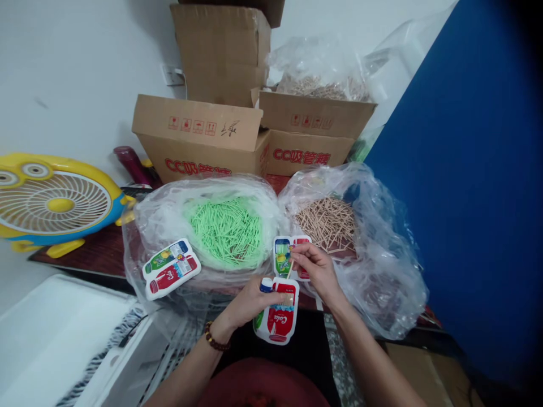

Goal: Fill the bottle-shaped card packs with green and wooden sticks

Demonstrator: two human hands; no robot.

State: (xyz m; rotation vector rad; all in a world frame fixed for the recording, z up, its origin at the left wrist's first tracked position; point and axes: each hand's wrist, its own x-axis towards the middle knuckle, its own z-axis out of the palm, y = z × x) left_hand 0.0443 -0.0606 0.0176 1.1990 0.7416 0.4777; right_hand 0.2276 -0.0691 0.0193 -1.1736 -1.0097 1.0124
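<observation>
My left hand (250, 299) grips a bottle-shaped plastic pack (280, 325) with a red Cola side and a green side, its thumb lying over the front near several thin tan sticks. Just above it, my right hand (316, 270) pinches a thin, light-coloured stick (290, 270) between thumb and fingertips. Behind those fingers lies a second pack (281, 255), partly hidden. To the left, a third pack (172, 270) rests tilted on see-through plastic. Green sticks (227, 229) are heaped in one open bag, tan sticks (326, 221) in another at its right.
Cardboard boxes (199, 133) stand at the back, one topped by a bag of sticks (322, 73). A yellow fan (55, 198) is at the left, beside a dark red flask (132, 165). A blue panel (458, 186) bounds the right. A white bin (51, 333) sits lower left.
</observation>
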